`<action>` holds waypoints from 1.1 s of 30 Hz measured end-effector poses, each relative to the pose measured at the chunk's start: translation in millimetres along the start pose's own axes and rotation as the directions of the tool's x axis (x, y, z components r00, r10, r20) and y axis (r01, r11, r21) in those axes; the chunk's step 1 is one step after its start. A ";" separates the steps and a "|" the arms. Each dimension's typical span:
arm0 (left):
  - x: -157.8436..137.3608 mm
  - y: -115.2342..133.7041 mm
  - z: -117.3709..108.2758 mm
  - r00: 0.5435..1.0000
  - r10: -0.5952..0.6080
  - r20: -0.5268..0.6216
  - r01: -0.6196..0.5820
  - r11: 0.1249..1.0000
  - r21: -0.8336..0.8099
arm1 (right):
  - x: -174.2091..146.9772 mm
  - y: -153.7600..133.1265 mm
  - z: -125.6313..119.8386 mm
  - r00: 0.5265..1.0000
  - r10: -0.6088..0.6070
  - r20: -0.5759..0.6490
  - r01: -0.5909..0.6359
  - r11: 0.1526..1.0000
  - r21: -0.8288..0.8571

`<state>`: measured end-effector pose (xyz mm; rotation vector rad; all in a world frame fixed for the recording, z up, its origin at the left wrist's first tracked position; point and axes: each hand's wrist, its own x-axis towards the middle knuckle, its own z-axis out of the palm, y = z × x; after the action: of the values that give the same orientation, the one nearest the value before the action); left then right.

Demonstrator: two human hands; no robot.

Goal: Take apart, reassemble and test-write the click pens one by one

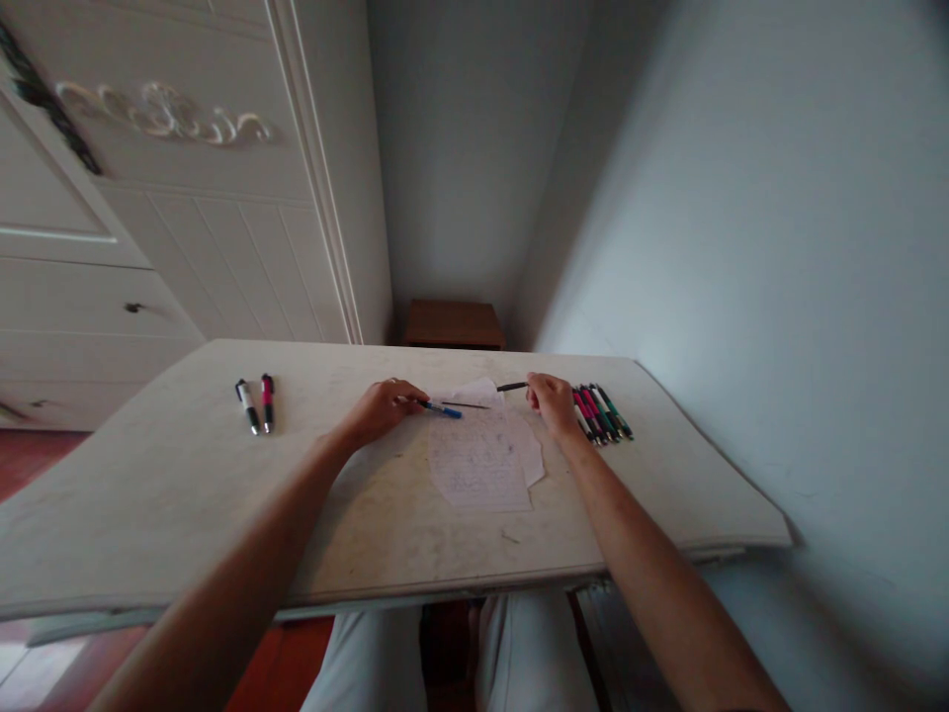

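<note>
My left hand is closed on a blue pen, which points right over the upper part of the written paper. Beside the pen a thin dark rod, like an ink refill, also reaches out toward the right; whether my left fingers grip it too I cannot make out. My right hand pinches a slim dark pen part that points left above the sheet's far edge. Just right of that hand lies a row of several pens in pink, green, white and black.
Two click pens, one white and black and one pink and black, lie at the table's left. The white table meets a grey wall on the right. A white cabinet and a brown wooden piece stand behind.
</note>
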<state>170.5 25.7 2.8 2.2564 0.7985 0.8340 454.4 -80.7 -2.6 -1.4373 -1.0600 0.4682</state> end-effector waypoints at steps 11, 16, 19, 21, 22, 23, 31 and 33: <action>-2.9 17.0 12.4 0.981 0.175 -0.080 -0.171 0.983 0.060 | -14.8 -15.0 15.1 0.977 -0.005 0.213 -0.013 0.997 0.082; -9.6 41.0 33.1 0.940 0.307 -0.151 -0.301 0.951 0.067 | -29.0 -26.4 30.8 0.938 -0.013 0.347 -0.016 0.997 0.082; -11.8 45.3 41.9 0.919 0.358 -0.165 -0.358 0.933 0.034 | -34.9 -30.2 36.7 0.922 0.005 0.388 -0.053 0.992 0.114; -12.3 45.5 44.6 0.915 0.356 -0.188 -0.360 0.933 0.012 | -36.6 -31.0 38.4 0.916 0.009 0.401 -0.062 0.991 0.119; -12.3 45.6 45.1 0.918 0.338 -0.207 -0.345 0.939 0.004 | -37.0 -30.9 38.8 0.913 0.003 0.408 -0.055 0.992 0.117; -12.4 46.0 45.3 0.923 0.312 -0.226 -0.321 0.947 -0.004 | -37.2 -30.8 38.8 0.910 -0.011 0.415 -0.040 0.993 0.114; -13.6 53.3 45.3 0.962 0.161 -0.219 -0.181 0.981 -0.075 | -41.0 -32.4 33.8 0.891 -0.174 0.419 0.186 0.982 0.012; -14.3 53.3 45.7 0.968 0.135 -0.212 -0.157 0.983 -0.092 | -42.6 -34.6 32.5 0.890 -0.200 0.410 0.223 0.975 -0.010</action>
<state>211.5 -33.0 6.4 2.1771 0.6651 1.1666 395.7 -102.1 10.7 -1.2808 -1.5593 0.5979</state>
